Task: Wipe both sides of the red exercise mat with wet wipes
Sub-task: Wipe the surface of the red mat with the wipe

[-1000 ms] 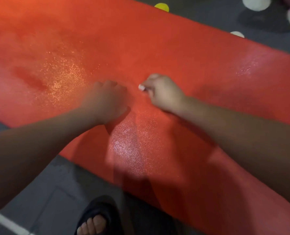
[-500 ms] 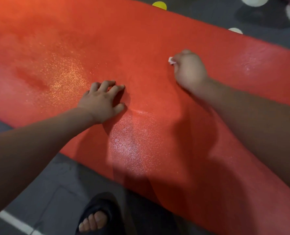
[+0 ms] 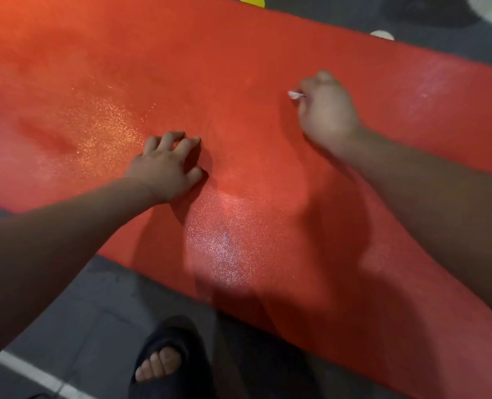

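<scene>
Red exercise mat (image 3: 239, 67) lies flat on the grey floor (image 3: 80, 298). The left hand (image 3: 167, 165) presses on it with fingers spread; the right hand (image 3: 325, 110) curls round a white wet wipe (image 3: 295, 95) against the mat. A black slipper (image 3: 167, 361) stands by its near edge.

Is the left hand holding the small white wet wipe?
No, the left hand rests empty on the red exercise mat; the right hand grips the white wet wipe.
</scene>
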Demonstrator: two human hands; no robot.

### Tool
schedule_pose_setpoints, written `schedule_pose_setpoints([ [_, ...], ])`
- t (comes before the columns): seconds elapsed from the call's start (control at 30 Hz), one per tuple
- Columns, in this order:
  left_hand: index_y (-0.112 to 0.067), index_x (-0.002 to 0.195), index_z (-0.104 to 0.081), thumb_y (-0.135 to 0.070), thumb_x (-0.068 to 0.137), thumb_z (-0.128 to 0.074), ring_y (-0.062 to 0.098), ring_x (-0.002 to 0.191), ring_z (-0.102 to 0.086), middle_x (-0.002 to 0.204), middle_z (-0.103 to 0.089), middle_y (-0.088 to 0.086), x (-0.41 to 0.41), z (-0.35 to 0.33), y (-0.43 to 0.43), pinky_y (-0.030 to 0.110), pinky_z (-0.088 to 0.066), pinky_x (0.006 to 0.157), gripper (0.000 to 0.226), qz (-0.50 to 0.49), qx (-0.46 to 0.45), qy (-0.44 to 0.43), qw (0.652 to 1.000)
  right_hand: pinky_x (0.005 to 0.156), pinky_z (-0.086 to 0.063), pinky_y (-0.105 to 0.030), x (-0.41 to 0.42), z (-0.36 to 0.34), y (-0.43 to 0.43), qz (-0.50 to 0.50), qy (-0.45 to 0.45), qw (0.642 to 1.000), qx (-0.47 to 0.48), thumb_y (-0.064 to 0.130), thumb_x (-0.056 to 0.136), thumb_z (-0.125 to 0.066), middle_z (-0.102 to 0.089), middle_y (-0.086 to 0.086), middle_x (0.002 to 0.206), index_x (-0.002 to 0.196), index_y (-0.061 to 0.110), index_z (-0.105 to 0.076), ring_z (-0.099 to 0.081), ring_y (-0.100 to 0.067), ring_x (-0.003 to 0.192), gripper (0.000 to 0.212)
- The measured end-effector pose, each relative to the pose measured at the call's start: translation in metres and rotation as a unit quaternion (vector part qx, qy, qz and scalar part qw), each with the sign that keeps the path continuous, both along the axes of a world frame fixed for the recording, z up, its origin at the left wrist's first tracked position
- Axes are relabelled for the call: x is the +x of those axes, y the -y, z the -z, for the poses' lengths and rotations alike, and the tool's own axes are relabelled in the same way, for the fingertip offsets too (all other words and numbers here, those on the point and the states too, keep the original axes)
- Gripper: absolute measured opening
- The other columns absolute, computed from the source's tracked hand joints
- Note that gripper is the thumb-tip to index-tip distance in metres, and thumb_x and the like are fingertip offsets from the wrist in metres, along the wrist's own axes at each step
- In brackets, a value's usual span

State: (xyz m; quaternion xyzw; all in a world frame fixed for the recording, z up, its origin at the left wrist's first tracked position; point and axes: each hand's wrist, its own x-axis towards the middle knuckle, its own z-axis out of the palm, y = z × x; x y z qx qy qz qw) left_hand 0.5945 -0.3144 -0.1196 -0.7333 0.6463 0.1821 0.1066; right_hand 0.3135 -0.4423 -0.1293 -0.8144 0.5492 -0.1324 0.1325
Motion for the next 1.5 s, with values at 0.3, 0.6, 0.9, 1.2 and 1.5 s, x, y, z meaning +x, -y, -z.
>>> schedule_pose_setpoints([
  [0.3, -0.038, 0.154, -0.031, -0.058, 0.091, -0.055, 0.036, 0.145, -0.024, 0.161, -0.025, -0.001, -0.005, 0.001, 0.001, 0.059, -0.034, 0.115, 0.07, -0.012, 0.003, 0.004, 1.0, 0.086, -0.046, -0.036, 0.06, -0.003, -0.133, -0.245, 0.004, 0.961, 0.126, 0.01, 0.093, -0.053, -0.063, -0.011, 0.115, 0.117, 0.013, -0.066, -0.062, -0.032, 0.103, 0.028],
  [0.6, -0.033, 0.154, -0.032, -0.055, 0.09, -0.051, 0.04, 0.141, -0.029, 0.155, -0.033, 0.008, 0.007, 0.004, -0.013, 0.055, -0.032, 0.117, 0.07, 0.015, -0.003, -0.025, 1.0, 0.08, -0.045, -0.044, 0.002, 0.005, -0.026, 0.035, 0.047, 0.998, 0.013, 0.005, 0.09, -0.047, -0.059, -0.025, 0.104, 0.101, 0.001, -0.067, -0.061, -0.042, 0.091, 0.022],
  [0.9, -0.037, 0.156, -0.031, -0.062, 0.08, -0.038, 0.035, 0.143, -0.026, 0.159, -0.031, 0.004, 0.014, 0.007, -0.027, 0.059, -0.029, 0.117, 0.08, 0.017, -0.019, -0.04, 0.999, 0.075, -0.05, -0.039, 0.058, 0.016, -0.14, -0.224, 0.06, 0.968, 0.096, 0.008, 0.088, -0.056, -0.064, -0.014, 0.1, 0.109, 0.01, -0.07, -0.063, -0.037, 0.089, 0.025],
  [1.2, -0.038, 0.158, -0.027, -0.055, 0.087, -0.038, 0.032, 0.152, -0.015, 0.166, -0.021, 0.001, 0.012, 0.02, -0.039, 0.06, -0.019, 0.122, 0.074, -0.013, -0.039, -0.067, 0.997, 0.071, -0.054, -0.042, 0.026, 0.022, -0.151, -0.229, 0.157, 0.956, 0.092, 0.008, 0.089, -0.051, -0.059, -0.013, 0.1, 0.114, 0.01, -0.068, -0.061, -0.033, 0.08, 0.03],
  [1.5, -0.039, 0.16, -0.022, -0.057, 0.087, -0.042, 0.03, 0.155, -0.009, 0.17, -0.011, 0.002, 0.056, 0.002, -0.017, 0.037, -0.005, 0.124, 0.078, 0.094, 0.086, -0.097, 0.987, 0.079, -0.045, -0.045, -0.01, 0.037, -0.067, 0.062, 0.072, 0.995, -0.025, 0.001, 0.085, -0.046, -0.057, -0.025, 0.101, 0.106, 0.003, -0.067, -0.059, -0.044, 0.091, 0.03],
])
